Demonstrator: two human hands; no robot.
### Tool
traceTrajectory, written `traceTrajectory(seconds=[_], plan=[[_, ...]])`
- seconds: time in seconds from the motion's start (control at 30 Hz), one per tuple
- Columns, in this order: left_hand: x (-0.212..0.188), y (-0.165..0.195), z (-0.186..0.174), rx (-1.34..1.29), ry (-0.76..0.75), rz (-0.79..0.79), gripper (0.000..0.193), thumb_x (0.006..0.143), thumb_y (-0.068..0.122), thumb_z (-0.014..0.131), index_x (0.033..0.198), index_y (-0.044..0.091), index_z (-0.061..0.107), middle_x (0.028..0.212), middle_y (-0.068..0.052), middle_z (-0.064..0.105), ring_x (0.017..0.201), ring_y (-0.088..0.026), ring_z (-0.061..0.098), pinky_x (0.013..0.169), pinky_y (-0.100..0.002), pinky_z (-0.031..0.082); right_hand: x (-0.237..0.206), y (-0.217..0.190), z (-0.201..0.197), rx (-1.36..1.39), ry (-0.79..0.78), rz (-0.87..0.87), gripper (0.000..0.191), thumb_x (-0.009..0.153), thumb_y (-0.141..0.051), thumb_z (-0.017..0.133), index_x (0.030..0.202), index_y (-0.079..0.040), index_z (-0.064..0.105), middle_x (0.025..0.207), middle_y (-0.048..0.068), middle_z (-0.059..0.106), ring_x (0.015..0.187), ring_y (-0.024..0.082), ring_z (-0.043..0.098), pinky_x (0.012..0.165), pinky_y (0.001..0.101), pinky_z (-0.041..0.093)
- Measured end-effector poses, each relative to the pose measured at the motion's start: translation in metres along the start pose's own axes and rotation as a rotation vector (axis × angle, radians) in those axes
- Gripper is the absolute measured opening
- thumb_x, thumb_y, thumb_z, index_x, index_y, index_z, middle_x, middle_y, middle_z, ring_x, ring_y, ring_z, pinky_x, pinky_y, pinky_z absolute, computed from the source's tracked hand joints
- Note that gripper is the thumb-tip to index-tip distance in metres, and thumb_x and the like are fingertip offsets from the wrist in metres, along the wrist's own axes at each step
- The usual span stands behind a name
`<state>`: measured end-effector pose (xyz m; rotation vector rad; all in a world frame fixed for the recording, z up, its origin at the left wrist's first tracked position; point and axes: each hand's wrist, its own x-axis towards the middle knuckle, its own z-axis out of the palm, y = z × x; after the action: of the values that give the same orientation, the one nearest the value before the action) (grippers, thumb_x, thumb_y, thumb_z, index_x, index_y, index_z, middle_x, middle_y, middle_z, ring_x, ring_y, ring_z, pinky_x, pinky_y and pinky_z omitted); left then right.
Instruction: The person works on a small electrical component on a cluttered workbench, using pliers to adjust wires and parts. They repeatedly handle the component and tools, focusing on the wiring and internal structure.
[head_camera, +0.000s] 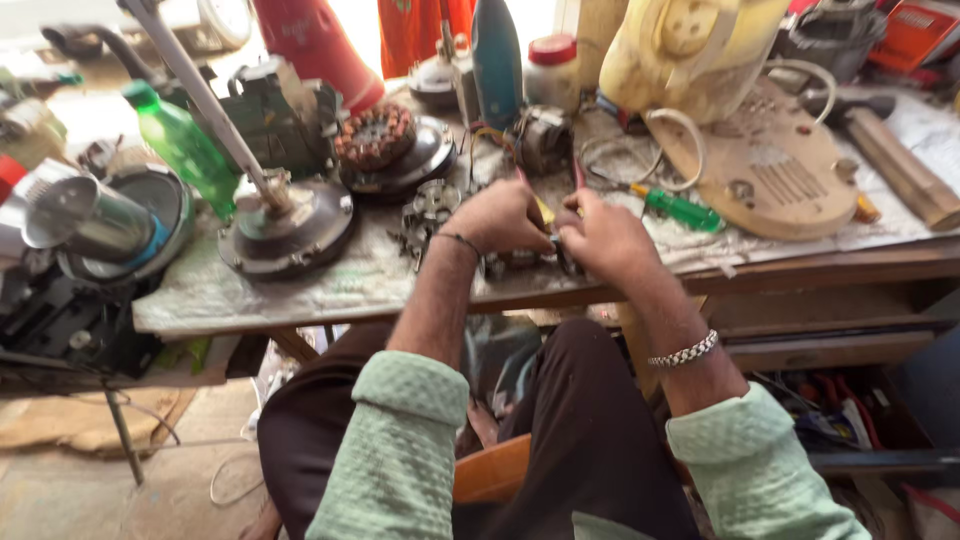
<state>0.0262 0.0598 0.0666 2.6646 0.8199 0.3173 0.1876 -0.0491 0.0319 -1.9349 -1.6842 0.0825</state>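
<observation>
Repair workshop: bench (300, 290) w/ motor parts (375, 135), screwdriver (680, 208), hammer (890, 150).

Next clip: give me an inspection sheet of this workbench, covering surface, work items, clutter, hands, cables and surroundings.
Surface: worn workbench, crowded.
Job's things: small metal part at the bench's front edge, mostly hidden by both hands.
Clutter: green bottle, fan motor housing, copper-wound stator, green-handled screwdriver, hammer, yellow jug.
Grippers: left hand and right hand closed over the part; red tool handles show between them.
Cables: white cord looped by the jug.
Surroundings: open drawer of tools at right.
</observation>
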Motion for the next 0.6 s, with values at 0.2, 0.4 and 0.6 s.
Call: traceTrajectory(seconds=[0.2, 0.4, 0.6], plan=[[-0.002, 0.003, 0.002, 0.061, 0.015, -0.045, 0.038, 0.066, 0.039, 0.085, 0.089, 0.009, 0.082, 0.087, -0.014, 0.077, 0.084, -0.029, 0.074, 0.082, -0.040, 0.058, -0.012, 0.003, 0.008, -0.063, -0.032, 0.052, 0.044, 0.093, -0.035, 0.066, 0.128, -0.009, 0.057, 0.102, 0.024, 0.073, 0.099, 0.044, 0.069, 0.088, 0.0541, 0.052], [-0.004, 0.006, 0.001, -0.002, -0.017, -0.043, 0.038, 0.068, 0.038, 0.079, 0.094, 0.011, 0.082, 0.093, -0.014, 0.079, 0.090, -0.028, 0.075, 0.085, -0.040, 0.058, -0.019, -0.006, 0.007, -0.032, 0.047, 0.104, 0.047, 0.093, -0.032, 0.064, 0.134, -0.011, 0.056, 0.099, 0.026, 0.073, 0.095, 0.045, 0.070, 0.085, 0.0554, 0.053], [0.003, 0.006, 0.005, 0.051, -0.089, -0.093, 0.043, 0.071, 0.043, 0.077, 0.096, 0.009, 0.082, 0.098, -0.015, 0.079, 0.094, -0.030, 0.076, 0.089, -0.039, 0.058, -0.018, -0.008, 0.004, -0.103, -0.005, 0.098, 0.041, 0.096, -0.035, 0.062, 0.130, -0.012, 0.058, 0.099, 0.025, 0.073, 0.096, 0.045, 0.069, 0.086, 0.0568, 0.053]])
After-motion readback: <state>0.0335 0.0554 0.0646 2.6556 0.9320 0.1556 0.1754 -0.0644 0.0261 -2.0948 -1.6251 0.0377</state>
